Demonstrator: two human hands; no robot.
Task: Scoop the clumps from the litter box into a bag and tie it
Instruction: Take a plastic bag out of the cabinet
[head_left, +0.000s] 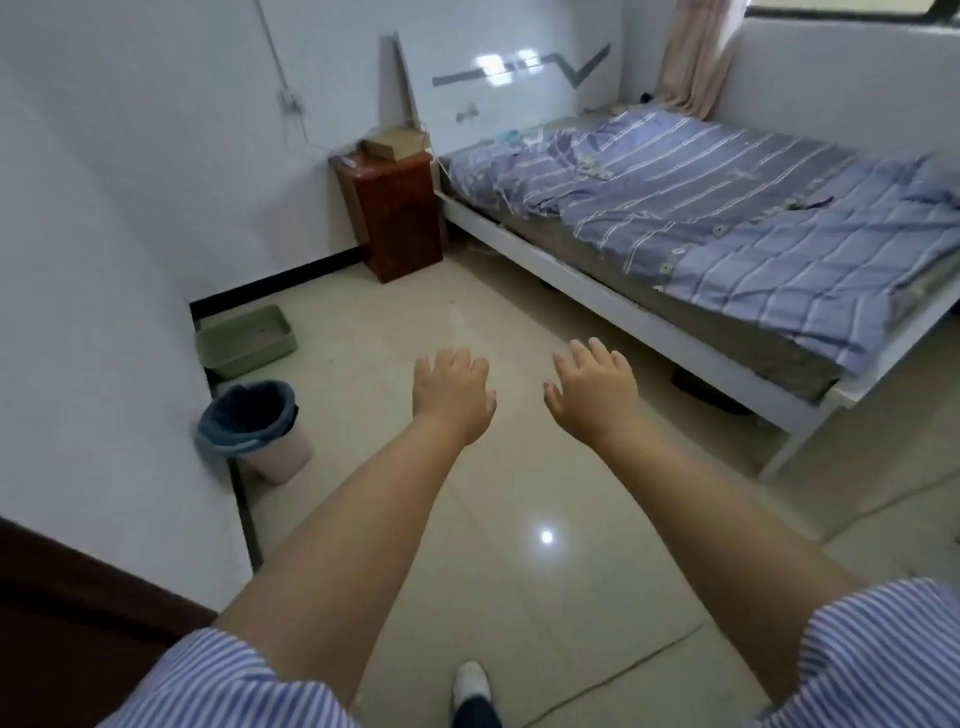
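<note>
A green litter box (244, 340) sits on the tiled floor against the left wall, with pale litter inside. In front of it stands a pink bin (254, 428) lined with a dark blue bag (244, 410). My left hand (452, 392) and my right hand (592, 389) are stretched out in front of me above the floor, palms down, fingers spread, both holding nothing. They are well to the right of the box and the bin. No scoop is visible.
A bed (701, 228) with a striped purple cover fills the right side. A red-brown nightstand (395, 213) stands by the wall beyond the litter box. A white wall corner (130, 364) juts out on the left. My shoe (470, 683) shows at the bottom.
</note>
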